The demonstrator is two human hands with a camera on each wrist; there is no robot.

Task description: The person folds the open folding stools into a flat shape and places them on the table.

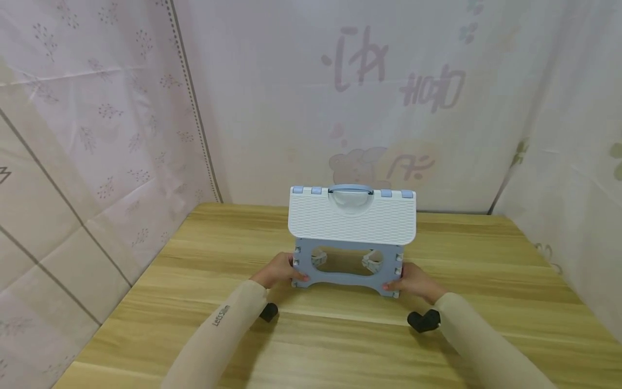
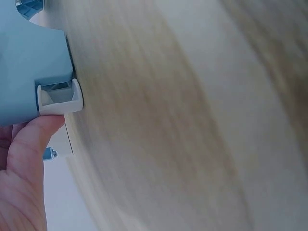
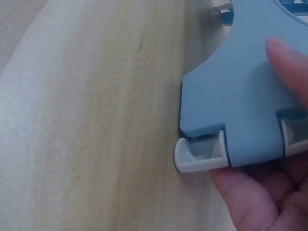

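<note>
Now, left hand (image 1: 281, 269) and right hand (image 1: 416, 281) grip the stool (image 1: 352, 221) by its edges, rear fingers (image 3: 248, 197) seemingly curled, tabletop (image 1: 340, 343) either side.

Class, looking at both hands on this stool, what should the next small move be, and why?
Probably draw the blue leg panel slightly nearer: the left hand and right hand grip its side edges, while the white top slopes rather than lying flat.

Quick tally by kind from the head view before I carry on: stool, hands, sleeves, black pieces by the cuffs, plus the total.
Folding step stool: 1
Hands: 2
Sleeves: 2
Black pieces: 2
Total: 7
</note>
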